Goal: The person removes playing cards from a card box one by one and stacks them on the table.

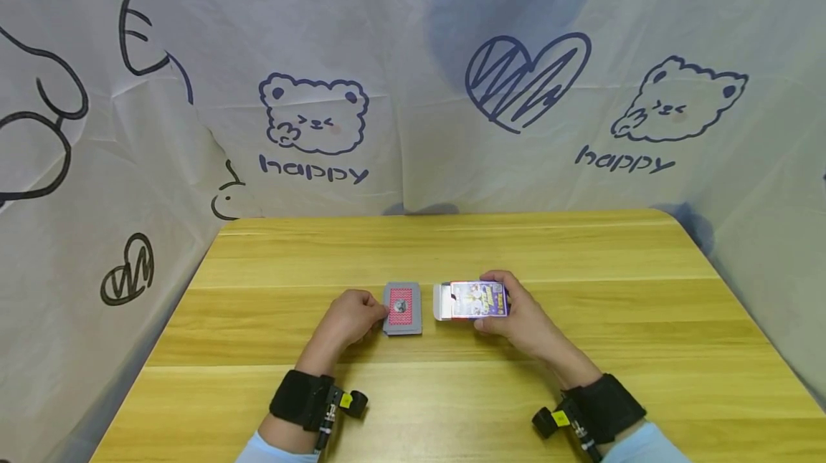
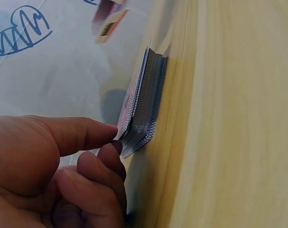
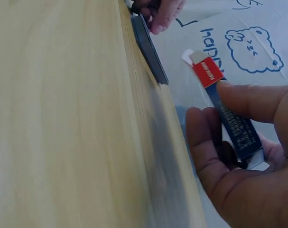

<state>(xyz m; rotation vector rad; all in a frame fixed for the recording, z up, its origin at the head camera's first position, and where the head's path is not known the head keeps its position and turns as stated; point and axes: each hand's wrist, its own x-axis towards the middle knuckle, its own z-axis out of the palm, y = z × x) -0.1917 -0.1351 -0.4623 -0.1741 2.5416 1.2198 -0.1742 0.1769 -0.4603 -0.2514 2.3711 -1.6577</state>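
Observation:
A deck of playing cards (image 1: pixel 401 309) lies face down on the table, its backs red-patterned with a pale border. My left hand (image 1: pixel 353 317) is at the deck's left edge. In the left wrist view, the thumb and forefinger pinch a corner of the cards (image 2: pixel 144 102), and the upper cards stand slightly apart from those below. My right hand (image 1: pixel 521 316) grips a purple card box (image 1: pixel 479 300) to the right of the deck. The box's flap end points left, toward the cards. Its dark printed side (image 3: pixel 235 124) and red end section show in the right wrist view.
The wooden table (image 1: pixel 452 406) extends around both hands. White cloth (image 1: pixel 413 90) with drawn bears and hearts hangs behind it and at the sides. Each wrist wears a black strap (image 1: pixel 302 400) with a small camera.

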